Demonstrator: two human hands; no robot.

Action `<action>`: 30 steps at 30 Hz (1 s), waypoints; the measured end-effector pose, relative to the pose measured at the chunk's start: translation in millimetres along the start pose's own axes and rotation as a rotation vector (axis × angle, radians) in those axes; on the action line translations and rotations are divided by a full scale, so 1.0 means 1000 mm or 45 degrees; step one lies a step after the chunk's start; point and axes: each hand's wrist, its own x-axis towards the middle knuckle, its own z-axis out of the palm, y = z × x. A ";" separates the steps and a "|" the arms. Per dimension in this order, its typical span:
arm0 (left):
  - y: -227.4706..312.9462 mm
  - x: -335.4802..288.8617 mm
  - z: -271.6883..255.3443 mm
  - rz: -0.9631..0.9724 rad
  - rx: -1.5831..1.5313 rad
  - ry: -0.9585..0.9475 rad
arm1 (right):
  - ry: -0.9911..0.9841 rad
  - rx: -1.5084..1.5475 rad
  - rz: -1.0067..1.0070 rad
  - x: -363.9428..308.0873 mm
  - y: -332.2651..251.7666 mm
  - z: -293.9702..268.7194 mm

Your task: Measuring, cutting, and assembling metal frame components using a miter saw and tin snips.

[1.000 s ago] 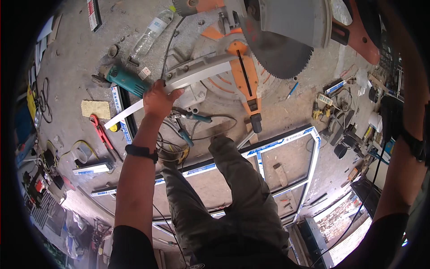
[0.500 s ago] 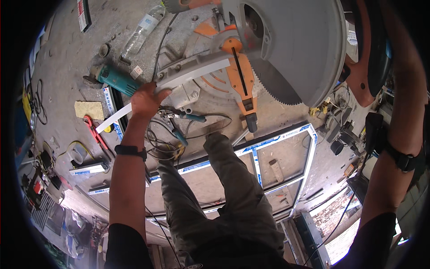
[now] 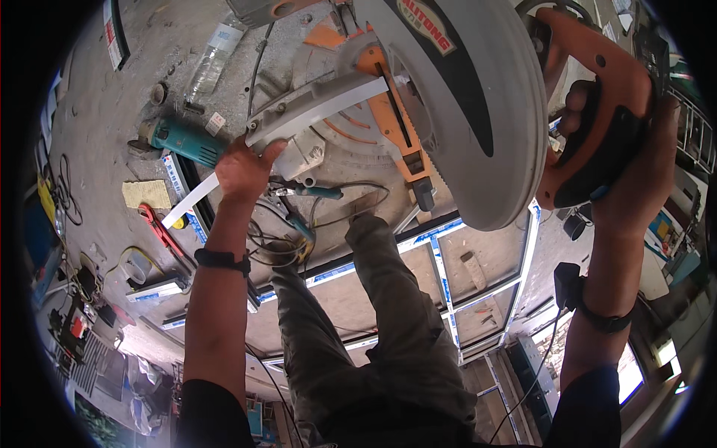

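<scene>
**A:** While the person is standing over a concrete floor, what is filling the frame?

**B:** A mitre saw is dominating the far centre, its grey blade guard tipping toward the camera. The right hand is wrapping tightly around the orange and black saw handle on the right, fingers closed, probably so the head is staying under control as it swings over the work.

**A:** And what is it cutting?

**B:** A long white profile strip is lying across the saw bed, running from under the blade out to the near left. The left hand is pressing down on it and clasping it, well left of the blade, apparently pinning it against the fence so it is not shifting.

**A:** What is sitting around the saw?

**B:** A white window frame with blue tape is lying flat on the floor beyond the person's trousered legs. A teal angle grinder is resting just left of the strip, within easy reach. A clear plastic bottle is lying farther off, a red-handled tool is lying near left, and pliers are sitting among loose cables just near of the saw bed. Black bands are circling both wrists.
</scene>
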 end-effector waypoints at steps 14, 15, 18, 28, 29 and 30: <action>-0.005 0.001 0.005 -0.065 0.036 0.055 | -0.072 0.180 -0.159 -0.026 0.081 -0.024; -0.005 0.001 0.006 -0.053 0.023 0.052 | -0.089 0.235 -0.141 -0.027 0.083 -0.026; 0.001 0.001 0.000 -0.065 0.015 0.028 | -0.137 0.354 -0.167 -0.027 0.090 -0.029; 0.000 0.000 0.001 -0.018 -0.077 0.051 | -0.069 0.599 -0.066 -0.031 0.084 -0.027; 0.000 0.000 0.000 -0.020 -0.077 0.052 | -0.036 0.489 -0.062 -0.031 0.081 -0.026; 0.001 -0.001 -0.001 -0.031 -0.067 0.036 | -0.001 0.378 -0.058 -0.031 0.080 -0.025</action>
